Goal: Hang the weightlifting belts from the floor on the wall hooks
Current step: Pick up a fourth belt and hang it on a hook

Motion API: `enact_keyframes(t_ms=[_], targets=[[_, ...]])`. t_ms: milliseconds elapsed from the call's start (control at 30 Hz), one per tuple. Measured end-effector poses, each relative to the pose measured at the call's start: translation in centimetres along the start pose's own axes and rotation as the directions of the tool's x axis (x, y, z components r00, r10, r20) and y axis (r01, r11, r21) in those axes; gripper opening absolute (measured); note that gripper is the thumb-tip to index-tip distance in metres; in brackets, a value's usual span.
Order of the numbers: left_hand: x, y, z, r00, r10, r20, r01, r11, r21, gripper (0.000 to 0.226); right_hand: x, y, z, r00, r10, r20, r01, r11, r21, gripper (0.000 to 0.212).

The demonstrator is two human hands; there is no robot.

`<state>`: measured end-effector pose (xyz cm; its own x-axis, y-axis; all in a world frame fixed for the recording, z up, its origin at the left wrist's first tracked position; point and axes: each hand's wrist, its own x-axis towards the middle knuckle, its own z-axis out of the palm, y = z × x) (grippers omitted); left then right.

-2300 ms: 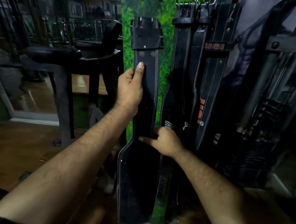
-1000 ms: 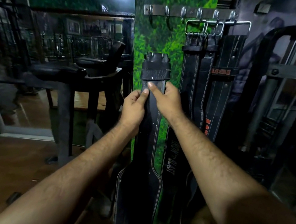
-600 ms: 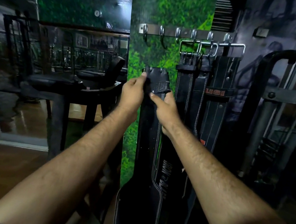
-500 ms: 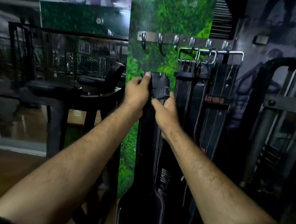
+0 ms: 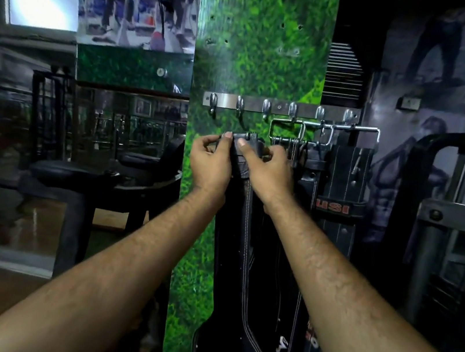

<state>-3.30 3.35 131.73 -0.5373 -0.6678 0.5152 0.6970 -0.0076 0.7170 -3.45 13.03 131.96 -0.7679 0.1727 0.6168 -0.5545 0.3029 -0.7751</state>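
Black leather belt (image 5: 241, 268) with pale stitching, narrow above and flaring wide near the bottom, hanging flat against the green grass-print panel (image 5: 261, 43). Buckle end pinched by left hand (image 5: 212, 162) and right hand (image 5: 268, 171), fingers curled on it, just below the steel hook rail (image 5: 278, 107). To the right, hanging belts (image 5: 341, 193) on wire buckles; red "USI" on one loop.
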Motion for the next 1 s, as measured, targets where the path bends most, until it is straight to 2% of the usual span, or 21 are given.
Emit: enact_keyframes(t_ms=[100, 200, 267, 333, 433, 500, 600, 667, 733, 800, 867, 933, 1000], targets=[[0.7, -0.4, 0.1, 0.999, -0.029, -0.016, 0.029, 0.999, -0.033, 0.025, 0.6, 0.1, 0.6, 0.997, -0.077, 0.013, 0.077, 0.996, -0.049, 0.054], [1.5, -0.6, 0.1, 0.999, -0.033, -0.002, 0.033, 0.999, -0.003, 0.02, 1.6, 0.5, 1.0, 0.984, -0.162, 0.073, 0.163, 0.987, 0.001, 0.044], [2.2, -0.8, 0.3, 0.998, -0.054, 0.022, 0.053, 0.998, 0.023, 0.023, 2.4, 0.6, 1.2, 0.976, -0.18, 0.124, 0.18, 0.984, 0.007, 0.046], [2.9, -1.0, 0.6, 0.996, -0.064, 0.06, 0.062, 0.998, 0.033, 0.024, 3.3, 0.7, 1.5, 0.961, -0.233, 0.148, 0.231, 0.972, 0.031, 0.037], [4.1, -0.4, 1.2, 0.995, -0.023, 0.097, 0.021, 1.0, 0.023, 0.015, 4.7, 0.2, 2.0, 0.95, -0.28, 0.137, 0.267, 0.958, 0.109, 0.025], [5.0, 0.2, 1.8, 0.994, 0.02, 0.111, -0.022, 1.0, 0.018, 0.018, 5.9, -0.3, 2.5, 0.951, -0.28, 0.13, 0.261, 0.954, 0.147, 0.022], [6.6, 1.2, 2.3, 0.992, 0.038, 0.121, -0.045, 0.998, 0.05, 0.027, 7.5, -1.2, 3.1, 0.966, -0.24, 0.096, 0.223, 0.962, 0.158, 0.032], [8.0, 1.3, 2.4, 0.989, -0.003, 0.146, -0.01, 0.996, 0.088, 0.031, 8.3, -1.5, 3.5, 0.982, -0.167, 0.094, 0.151, 0.976, 0.156, 0.047], [9.0, 0.9, 2.5, 0.989, -0.06, 0.133, 0.043, 0.99, 0.132, 0.033, 8.9, -1.0, 4.2, 0.989, -0.08, 0.127, 0.06, 0.985, 0.16, 0.049], [9.5, 0.2, 2.7, 0.994, -0.086, 0.066, 0.067, 0.965, 0.255, 0.035, 9.1, -0.1, 5.2, 0.989, 0.002, 0.145, -0.032, 0.978, 0.207, 0.047], [9.3, -0.3, 2.8, 0.997, -0.077, 0.015, 0.063, 0.895, 0.443, 0.041, 9.1, 0.9, 6.0, 0.987, 0.075, 0.141, -0.104, 0.973, 0.207, 0.049], [9.1, -0.9, 2.8, 0.997, -0.071, -0.005, 0.063, 0.85, 0.523, 0.044, 8.8, 1.5, 6.4, 0.991, 0.086, 0.098, -0.101, 0.982, 0.158, 0.05], [9.2, -1.6, 2.6, 0.997, -0.071, 0.021, 0.053, 0.886, 0.46, 0.044, 8.6, 1.6, 6.6, 0.998, 0.05, 0.035, -0.054, 0.992, 0.118, 0.053]])
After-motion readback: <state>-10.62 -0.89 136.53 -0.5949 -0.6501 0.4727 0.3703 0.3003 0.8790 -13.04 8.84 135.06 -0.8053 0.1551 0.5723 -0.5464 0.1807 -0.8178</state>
